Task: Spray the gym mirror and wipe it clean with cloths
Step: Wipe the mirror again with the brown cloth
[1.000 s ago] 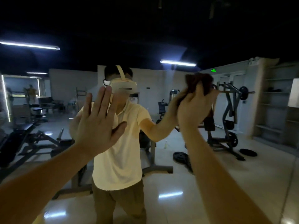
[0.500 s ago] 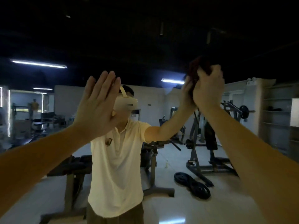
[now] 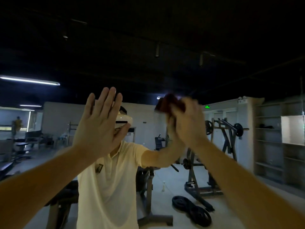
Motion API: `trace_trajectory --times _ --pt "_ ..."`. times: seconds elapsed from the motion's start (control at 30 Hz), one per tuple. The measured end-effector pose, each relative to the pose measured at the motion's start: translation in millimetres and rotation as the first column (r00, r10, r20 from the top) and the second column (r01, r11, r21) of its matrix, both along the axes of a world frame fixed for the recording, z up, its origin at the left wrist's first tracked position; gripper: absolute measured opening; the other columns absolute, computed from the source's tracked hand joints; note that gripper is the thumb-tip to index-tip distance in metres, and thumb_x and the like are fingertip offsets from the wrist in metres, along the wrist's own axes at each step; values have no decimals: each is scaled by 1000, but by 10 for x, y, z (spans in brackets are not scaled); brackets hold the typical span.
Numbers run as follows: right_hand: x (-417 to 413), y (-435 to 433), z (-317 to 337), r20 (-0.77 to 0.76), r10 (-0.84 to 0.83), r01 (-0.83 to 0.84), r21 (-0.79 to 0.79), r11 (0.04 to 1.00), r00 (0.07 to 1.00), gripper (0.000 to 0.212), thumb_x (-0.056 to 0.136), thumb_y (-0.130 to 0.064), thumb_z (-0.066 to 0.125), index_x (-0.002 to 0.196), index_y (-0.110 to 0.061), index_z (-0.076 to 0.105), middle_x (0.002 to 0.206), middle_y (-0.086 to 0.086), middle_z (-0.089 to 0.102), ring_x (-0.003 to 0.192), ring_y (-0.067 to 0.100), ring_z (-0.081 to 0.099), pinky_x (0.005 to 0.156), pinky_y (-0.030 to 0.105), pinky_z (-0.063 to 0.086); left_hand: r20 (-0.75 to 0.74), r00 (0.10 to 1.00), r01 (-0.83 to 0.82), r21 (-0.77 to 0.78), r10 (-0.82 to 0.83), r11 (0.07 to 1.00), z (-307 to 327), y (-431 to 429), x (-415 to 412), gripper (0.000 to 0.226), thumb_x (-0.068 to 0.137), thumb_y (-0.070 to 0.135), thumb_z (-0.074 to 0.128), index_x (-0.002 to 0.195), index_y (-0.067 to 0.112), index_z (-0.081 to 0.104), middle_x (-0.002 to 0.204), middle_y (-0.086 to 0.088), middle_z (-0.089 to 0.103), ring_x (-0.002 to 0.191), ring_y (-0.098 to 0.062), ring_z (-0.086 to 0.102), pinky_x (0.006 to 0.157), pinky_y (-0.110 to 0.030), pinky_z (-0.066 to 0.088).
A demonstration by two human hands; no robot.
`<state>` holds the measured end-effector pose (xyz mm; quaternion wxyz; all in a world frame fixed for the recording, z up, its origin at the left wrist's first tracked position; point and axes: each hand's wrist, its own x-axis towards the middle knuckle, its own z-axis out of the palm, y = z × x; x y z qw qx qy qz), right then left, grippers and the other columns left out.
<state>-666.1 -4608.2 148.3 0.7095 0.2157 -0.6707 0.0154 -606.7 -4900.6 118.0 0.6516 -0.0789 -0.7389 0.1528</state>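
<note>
1. Mirror (image 3: pixel 165 71): filled the whole view and gave back a dim gym interior.
2. L hand (image 3: pixel 99 124): we held it up flat, fingers straight and slightly spread, palm toward the glass. We couldn't tell whether it touched.
3. R hand (image 3: pixel 188 123): motion-blurred, fingers curled round the cloth (image 3: pixel 170 103), at approx. the same height as the L hand. The hands were well apart.
4. Cloth: dark red, bunched, sticking out above the R hand's fingers, up at the mirror. Edges too blurred to tell more.
5. Refl., centre: a person in a pale yellow shirt (image 3: pixel 107 187) and white headset (image 3: pixel 123 120), seen between our forearms.
6. Refl., bkgd:
   - weight plates (image 3: pixel 193 207) lay on the floor, lower right;
   - a plate-loaded machine (image 3: pixel 222 134) stood behind them;
   - a small pale bottle (image 3: pixel 163 186) stood on the floor nearby, type unclear;
   - shelving (image 3: pixel 267 138) at far right;
   - a lit light strip (image 3: pixel 29 80) at upper left.
</note>
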Motion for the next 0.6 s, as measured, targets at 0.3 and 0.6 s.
trace_trajectory --times 0.3,0.6 --pt "86 -609 96 -7 152 -140 -434 890 988 33 93 -21 56 124 -26 67 137 10 47 121 35 45 100 51 44 3 1000 21 3 -21 1000 -8 -3 -13 87 104 63 28 165 3 10 173 -20 5 162 -34 2 128 -61 12" --pt "32 -352 -358 -1 16 -15 405 914 1000 51 79 -34 81 126 -22 65 131 10 49 114 32 47 97 49 49 28 999 33 -5 -33 999 -12 -36 -18 78 105 47 32 165 2 12 173 -21 4 161 -34 2 126 -63 15"
